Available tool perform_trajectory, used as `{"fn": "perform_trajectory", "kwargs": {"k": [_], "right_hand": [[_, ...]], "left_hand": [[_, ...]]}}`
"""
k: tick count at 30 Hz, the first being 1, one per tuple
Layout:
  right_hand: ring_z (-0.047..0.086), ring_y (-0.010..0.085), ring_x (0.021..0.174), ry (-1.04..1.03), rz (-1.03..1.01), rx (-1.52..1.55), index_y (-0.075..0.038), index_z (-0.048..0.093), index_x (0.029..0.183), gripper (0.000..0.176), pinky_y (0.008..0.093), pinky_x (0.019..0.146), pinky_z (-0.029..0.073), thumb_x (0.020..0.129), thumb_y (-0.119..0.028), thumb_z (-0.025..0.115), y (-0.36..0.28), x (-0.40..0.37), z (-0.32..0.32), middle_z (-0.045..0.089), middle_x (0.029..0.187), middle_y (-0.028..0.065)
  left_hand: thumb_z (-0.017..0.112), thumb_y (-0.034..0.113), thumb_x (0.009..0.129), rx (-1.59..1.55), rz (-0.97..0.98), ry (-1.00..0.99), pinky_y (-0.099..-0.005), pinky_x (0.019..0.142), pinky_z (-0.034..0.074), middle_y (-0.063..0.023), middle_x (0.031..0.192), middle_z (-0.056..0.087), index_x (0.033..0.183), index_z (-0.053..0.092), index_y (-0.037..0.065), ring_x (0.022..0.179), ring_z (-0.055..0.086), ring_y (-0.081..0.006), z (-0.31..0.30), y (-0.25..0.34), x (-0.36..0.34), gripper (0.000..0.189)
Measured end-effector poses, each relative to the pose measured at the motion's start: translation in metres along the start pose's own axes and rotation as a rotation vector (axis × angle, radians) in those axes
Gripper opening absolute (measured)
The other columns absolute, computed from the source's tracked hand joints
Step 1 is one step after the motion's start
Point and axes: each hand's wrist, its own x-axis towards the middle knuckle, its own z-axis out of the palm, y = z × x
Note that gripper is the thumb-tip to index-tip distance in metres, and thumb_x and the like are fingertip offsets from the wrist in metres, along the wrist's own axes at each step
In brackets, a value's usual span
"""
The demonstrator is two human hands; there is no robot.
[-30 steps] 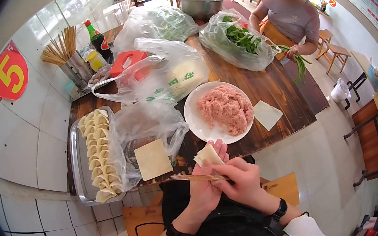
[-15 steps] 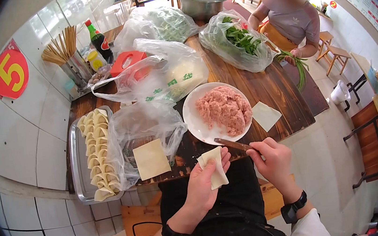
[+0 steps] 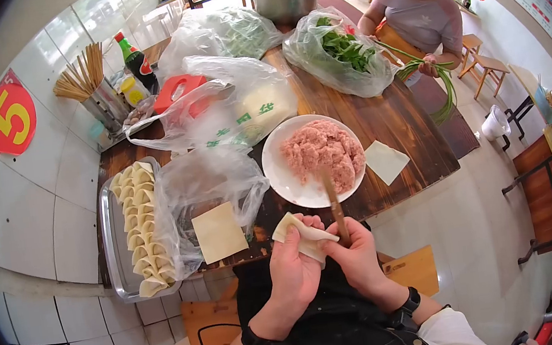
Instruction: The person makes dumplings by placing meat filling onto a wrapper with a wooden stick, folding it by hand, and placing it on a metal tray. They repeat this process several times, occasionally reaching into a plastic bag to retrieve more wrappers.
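Between both hands is a folded dough wrapper (image 3: 306, 237). My left hand (image 3: 294, 263) is closed on its left side, thumb on top. My right hand (image 3: 357, 259) touches the wrapper's right end with its fingertips and also holds a brown flat stick (image 3: 335, 206), which points up over the plate. Pink minced meat (image 3: 325, 154) lies on the white plate (image 3: 278, 182) just beyond the hands. A square wrapper (image 3: 219, 232) rests by a clear plastic bag (image 3: 177, 184), and another wrapper (image 3: 387, 161) lies right of the plate. Folded dumplings (image 3: 141, 223) fill a metal tray (image 3: 114, 254) at the left.
Farther back on the wooden table (image 3: 418, 148) are plastic bags (image 3: 231, 33), a bag of greens (image 3: 347, 53), a metal pot (image 3: 285, 2), a bottle (image 3: 136, 62) and a chopstick holder (image 3: 106, 105). Across the table a person (image 3: 419, 17) holds long green stems (image 3: 440, 80).
My right hand has moved left to the wrapper, and the stick has turned from nearly level to upright. The wrapper is now folded over. The other person's stems have shifted.
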Motion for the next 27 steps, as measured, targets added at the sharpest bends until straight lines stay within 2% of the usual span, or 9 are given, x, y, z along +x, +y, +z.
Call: {"fn": "perform_trajectory", "kwargs": {"k": [3,8,9,11,12,14,18,21,27], "right_hand": [[0.054,0.0023,0.076,0.054,-0.068,0.038,-0.001,0.063,0.1,0.012,0.02,0.068,0.045,0.09,-0.005,0.068,-0.006,0.0,0.003,0.064,0.086,-0.0015],[0.059,0.0047,0.078,-0.024,-0.143,-0.087,0.0,0.066,0.099,0.008,0.0225,0.067,0.048,0.092,-0.004,0.066,-0.011,0.015,-0.008,0.066,0.087,0.001],[0.062,0.0081,0.076,-0.078,-0.25,-0.237,-0.001,0.067,0.097,0.008,0.0244,0.066,0.049,0.089,-0.004,0.067,-0.016,0.02,-0.011,0.066,0.084,0.0026],[0.065,0.0116,0.074,-0.131,-0.357,-0.386,-0.003,0.068,0.096,0.009,0.0262,0.064,0.051,0.087,-0.004,0.068,-0.028,0.028,-0.016,0.067,0.082,0.0042],[0.066,0.0172,0.072,-0.207,-0.415,-0.563,-0.005,0.069,0.095,0.011,0.0282,0.063,0.051,0.084,-0.005,0.07,-0.036,0.03,-0.018,0.066,0.081,0.0059],[0.065,0.0285,0.069,-0.269,-0.505,-0.801,-0.01,0.068,0.089,0.013,0.0328,0.06,0.053,0.077,-0.01,0.072,-0.048,0.031,-0.015,0.065,0.081,0.0069],[0.065,0.0275,0.068,-0.282,-0.608,-0.944,-0.011,0.064,0.085,0.011,0.0345,0.058,0.052,0.077,-0.011,0.071,-0.062,0.035,-0.007,0.063,0.078,0.0044],[0.065,0.0263,0.066,-0.286,-0.724,-1.022,-0.013,0.061,0.085,0.013,0.0353,0.055,0.051,0.076,-0.011,0.071,-0.066,0.04,-0.003,0.062,0.076,0.0031],[0.064,0.0246,0.064,-0.234,-0.805,-1.044,-0.014,0.062,0.087,0.015,0.0339,0.051,0.049,0.076,-0.011,0.072,-0.064,0.047,0.003,0.062,0.076,0.0016]], "left_hand": [[0.042,0.022,0.106,-0.169,-0.014,-0.056,-0.0396,0.105,0.042,-0.0048,0.108,0.057,0.113,0.051,0.006,0.11,0.055,-0.0211,-0.002,-0.001,-0.001,0.019],[0.045,0.019,0.105,0.247,0.142,0.028,-0.034,0.096,0.044,-0.0036,0.101,0.056,0.107,0.051,0.007,0.1,0.056,-0.0184,0.002,-0.001,0.0,0.014],[0.045,0.019,0.105,0.248,0.142,0.027,-0.034,0.096,0.044,-0.0036,0.101,0.056,0.107,0.051,0.007,0.1,0.056,-0.0184,-0.001,0.0,0.0,0.014],[0.047,0.015,0.102,0.849,0.337,-0.01,-0.0346,0.087,0.047,-0.007,0.099,0.058,0.104,0.054,0.004,0.094,0.058,-0.0205,-0.011,0.005,0.002,0.013],[0.047,0.015,0.102,0.851,0.337,-0.009,-0.0346,0.087,0.047,-0.007,0.099,0.058,0.104,0.054,0.004,0.094,0.058,-0.0205,-0.012,0.007,0.002,0.013],[0.05,0.011,0.099,1.259,0.582,-0.022,-0.0368,0.082,0.047,-0.0114,0.095,0.058,0.101,0.056,0.0,0.092,0.059,-0.0271,-0.011,0.009,0.0,0.012],[0.052,0.005,0.094,1.314,0.625,-0.033,-0.0383,0.08,0.046,-0.014,0.095,0.059,0.1,0.058,-0.001,0.093,0.058,-0.0316,-0.001,0.011,-0.004,0.01],[0.054,0.002,0.093,1.377,0.776,-0.084,-0.0386,0.082,0.047,-0.014,0.097,0.061,0.101,0.062,-0.001,0.095,0.059,-0.0317,0.002,0.013,-0.005,0.012],[0.056,0.0,0.091,1.359,0.795,-0.122,-0.0385,0.09,0.047,-0.0157,0.117,0.063,0.109,0.066,0.0,0.104,0.059,-0.0324,0.0,0.014,-0.003,0.021]]}}
